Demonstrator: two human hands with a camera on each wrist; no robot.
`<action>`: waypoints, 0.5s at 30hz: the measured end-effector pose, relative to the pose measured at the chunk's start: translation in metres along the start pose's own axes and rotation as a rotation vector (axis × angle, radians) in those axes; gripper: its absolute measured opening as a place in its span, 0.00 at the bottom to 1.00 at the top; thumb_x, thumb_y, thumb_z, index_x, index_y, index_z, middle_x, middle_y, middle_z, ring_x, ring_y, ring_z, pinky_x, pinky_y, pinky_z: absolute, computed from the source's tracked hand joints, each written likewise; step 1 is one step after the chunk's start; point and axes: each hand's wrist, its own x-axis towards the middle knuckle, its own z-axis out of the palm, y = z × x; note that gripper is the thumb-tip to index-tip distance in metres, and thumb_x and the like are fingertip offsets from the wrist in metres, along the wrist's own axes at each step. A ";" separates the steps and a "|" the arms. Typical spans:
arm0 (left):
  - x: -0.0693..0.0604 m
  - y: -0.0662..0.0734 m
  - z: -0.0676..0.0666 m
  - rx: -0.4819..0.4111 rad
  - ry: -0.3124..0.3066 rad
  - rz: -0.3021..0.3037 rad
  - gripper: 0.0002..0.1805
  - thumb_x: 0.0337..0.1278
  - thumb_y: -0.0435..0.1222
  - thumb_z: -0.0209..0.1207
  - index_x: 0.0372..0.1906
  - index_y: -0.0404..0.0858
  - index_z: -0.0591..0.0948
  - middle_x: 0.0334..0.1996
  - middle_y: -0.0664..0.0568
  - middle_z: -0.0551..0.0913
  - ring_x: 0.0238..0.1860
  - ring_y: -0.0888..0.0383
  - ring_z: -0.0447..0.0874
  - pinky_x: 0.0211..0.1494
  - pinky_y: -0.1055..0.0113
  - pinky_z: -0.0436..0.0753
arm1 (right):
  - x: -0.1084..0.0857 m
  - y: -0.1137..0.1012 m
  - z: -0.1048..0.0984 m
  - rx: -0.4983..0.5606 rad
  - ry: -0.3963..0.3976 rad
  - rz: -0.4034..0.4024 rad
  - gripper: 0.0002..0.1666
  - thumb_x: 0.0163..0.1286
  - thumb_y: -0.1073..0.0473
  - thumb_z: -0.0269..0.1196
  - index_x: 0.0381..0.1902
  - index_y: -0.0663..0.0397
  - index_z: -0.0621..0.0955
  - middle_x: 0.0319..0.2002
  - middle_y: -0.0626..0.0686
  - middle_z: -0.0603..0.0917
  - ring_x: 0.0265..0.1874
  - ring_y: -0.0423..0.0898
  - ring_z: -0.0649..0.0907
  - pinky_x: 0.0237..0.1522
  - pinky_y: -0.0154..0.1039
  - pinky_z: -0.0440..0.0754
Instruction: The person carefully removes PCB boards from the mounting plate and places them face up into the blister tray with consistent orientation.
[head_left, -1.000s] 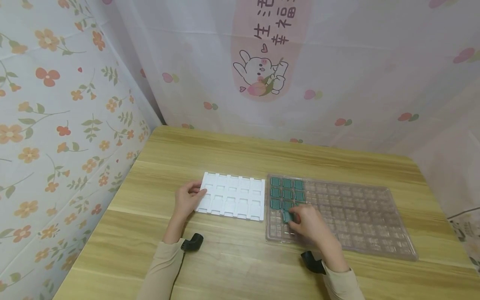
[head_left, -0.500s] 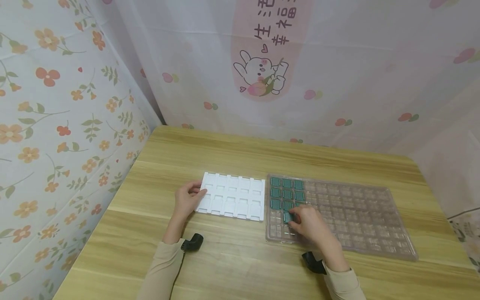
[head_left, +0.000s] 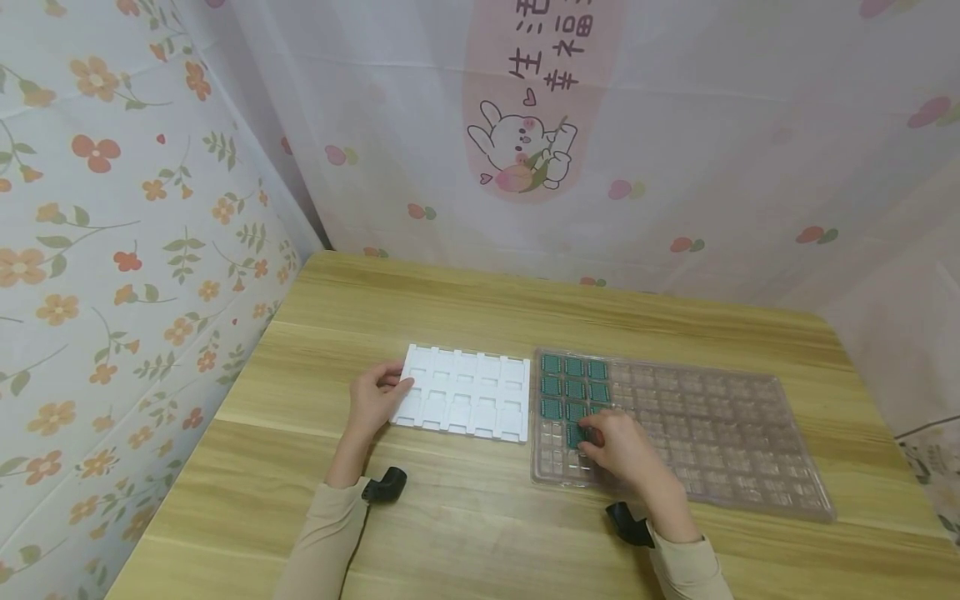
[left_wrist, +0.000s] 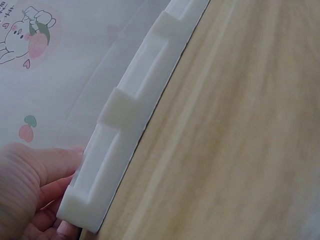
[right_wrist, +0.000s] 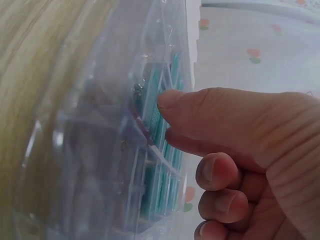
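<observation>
My left hand (head_left: pixel 375 398) grips the left edge of a white plastic tray (head_left: pixel 463 390) with shallow recesses. Its thumb lies on the tray's rim in the left wrist view, and the other fingers are partly hidden behind it. My right hand (head_left: pixel 622 442) is over a clear plastic tray (head_left: pixel 705 433) with many compartments. Thumb and index finger pinch the right edge of a small green circuit board (head_left: pixel 575 435) in the fourth row. In the right wrist view the remaining fingers are curled. Several more green circuit boards (head_left: pixel 574 388) lie in rows above it.
Both trays lie side by side on a wooden table (head_left: pixel 450 533), close together. A floral cloth (head_left: pixel 135 250) hangs at the left and a printed curtain (head_left: pixel 675 167) behind. Black wrist mounts (head_left: pixel 386 485) stick out from both sleeves.
Almost nothing differs. My right wrist has shifted very slightly, with the fingertips staying at the same board, and my left hand and both trays keep their places.
</observation>
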 end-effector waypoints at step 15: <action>-0.002 0.002 -0.001 0.024 -0.005 0.006 0.15 0.50 0.28 0.64 0.45 0.28 0.81 0.36 0.39 0.82 0.36 0.49 0.80 0.35 0.77 0.76 | 0.000 0.003 0.008 -0.025 0.171 0.002 0.12 0.49 0.68 0.71 0.34 0.65 0.84 0.17 0.45 0.68 0.16 0.37 0.64 0.17 0.31 0.64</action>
